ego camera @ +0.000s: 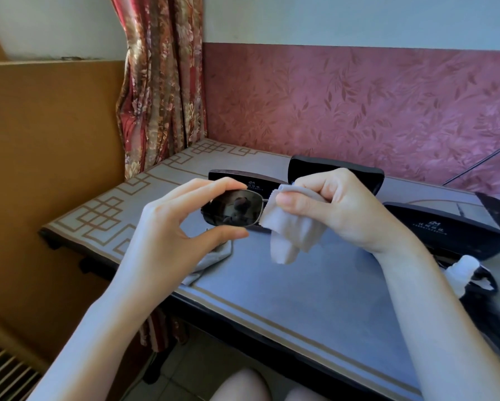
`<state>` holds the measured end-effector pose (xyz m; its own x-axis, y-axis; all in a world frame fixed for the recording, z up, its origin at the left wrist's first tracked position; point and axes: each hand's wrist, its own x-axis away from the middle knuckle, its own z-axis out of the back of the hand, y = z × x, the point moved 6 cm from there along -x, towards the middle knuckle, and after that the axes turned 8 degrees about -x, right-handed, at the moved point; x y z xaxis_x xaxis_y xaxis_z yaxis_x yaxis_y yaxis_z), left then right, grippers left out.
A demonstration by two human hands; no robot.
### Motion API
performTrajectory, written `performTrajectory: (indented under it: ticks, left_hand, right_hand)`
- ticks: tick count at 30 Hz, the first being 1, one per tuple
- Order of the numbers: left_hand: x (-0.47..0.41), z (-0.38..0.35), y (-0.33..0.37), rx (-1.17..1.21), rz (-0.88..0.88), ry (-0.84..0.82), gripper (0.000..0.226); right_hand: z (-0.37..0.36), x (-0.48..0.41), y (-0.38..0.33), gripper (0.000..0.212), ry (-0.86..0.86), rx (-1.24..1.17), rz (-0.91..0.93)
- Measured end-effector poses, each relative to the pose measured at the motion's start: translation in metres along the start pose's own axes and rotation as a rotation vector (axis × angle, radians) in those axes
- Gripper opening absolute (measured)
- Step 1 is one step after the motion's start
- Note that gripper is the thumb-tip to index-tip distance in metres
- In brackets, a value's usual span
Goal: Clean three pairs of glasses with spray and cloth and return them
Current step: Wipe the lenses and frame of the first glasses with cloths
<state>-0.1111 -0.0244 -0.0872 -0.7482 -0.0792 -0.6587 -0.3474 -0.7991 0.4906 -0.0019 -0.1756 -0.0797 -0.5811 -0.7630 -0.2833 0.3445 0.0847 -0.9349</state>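
There is only the head view, so I go by that.

The left hand holds the dark glasses up above the table. Its thumb is under one lens and its first finger is on top, pinching the rim. The other fingers are curled loosely behind.

The right hand holds the grey cloth. Its thumb and fingers squeeze the cloth around the other lens, so that lens is hidden. The loose end of the cloth hangs down.

A second cloth lies on the table just under the left hand. A black case sits at the back, behind the hands. Another case with a logo sits on the right. Near the right edge there is a white thing lying on something dark. It may be the spray bottle, but I cannot tell.

I think this is the wiping step for this pair. One lens is under the cloth and the bare lens looks shiny. I cannot tell if this is the first, second or third pair, or what is inside the cases. This pair has not yet gone back, and any pairs not cleaned yet are left to do too.
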Motion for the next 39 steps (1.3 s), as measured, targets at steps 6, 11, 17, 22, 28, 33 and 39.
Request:
performTrajectory:
  ticks: [6,11,17,22,28,33,39]
  left_hand:
    - [0.001,0.001,-0.002,-0.001,0.030,-0.002,0.045]
    - [0.000,0.001,-0.001,-0.002,0.032,-0.013,0.045]
    - [0.000,-0.001,0.001,0.006,-0.003,-0.052,0.043]
    - [0.000,-0.001,0.002,0.018,0.002,-0.045,0.043]
    - [0.001,-0.001,-0.001,0.016,0.016,-0.017,0.049]
    - [0.002,0.001,-0.002,0.017,0.024,0.003,0.048]
    - [0.004,0.008,-0.010,0.080,0.066,0.059,0.046]
  right_hand:
    - [0.001,0.002,0.000,0.020,-0.023,0.021,-0.014]
    - [0.001,0.001,0.001,0.011,-0.041,0.028,-0.014]
    - [-0.001,0.001,0.003,0.012,-0.062,0.072,-0.021]
    - [0.000,0.001,-0.001,0.016,-0.023,0.067,0.020]
    - [0.001,0.002,-0.003,0.020,-0.008,0.054,0.038]
    - [0.000,0.002,-0.003,0.022,-0.005,0.047,0.057]
    - [0.009,0.002,-0.005,0.028,0.050,0.025,0.085]
